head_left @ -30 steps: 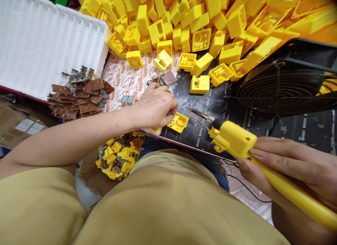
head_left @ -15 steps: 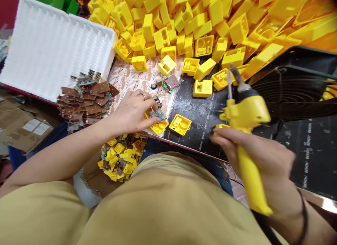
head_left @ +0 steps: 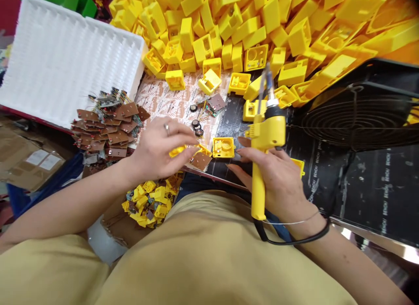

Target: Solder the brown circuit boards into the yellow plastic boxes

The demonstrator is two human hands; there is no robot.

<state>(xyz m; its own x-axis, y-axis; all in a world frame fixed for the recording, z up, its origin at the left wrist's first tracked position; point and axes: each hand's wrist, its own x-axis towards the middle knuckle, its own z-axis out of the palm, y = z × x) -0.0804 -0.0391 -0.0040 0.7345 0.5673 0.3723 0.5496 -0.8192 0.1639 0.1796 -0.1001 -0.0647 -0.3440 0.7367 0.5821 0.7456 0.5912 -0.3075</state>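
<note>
Partly, the left hand (head_left: 160,143) hides a yellow casing (head_left: 177,151).

1. The front case (head_left: 223,147) sits on the bench (head_left: 347,187), between left hand (head_left: 163,145) and right hand (head_left: 278,178).
2. Left of it: a circuit board (head_left: 200,161) just beside, then piled boards (head_left: 108,126), with the foam tray (head_left: 72,60) behind them.
3. Behind it: speakers (head_left: 199,132) leftward, then heaped cases (head_left: 225,25) (right along the back, from where I stand).
4. Right of it: the soldering iron (head_left: 268,132), then the fan (head_left: 353,121).
5. Below it, leftward: a carton (head_left: 115,222).
</note>
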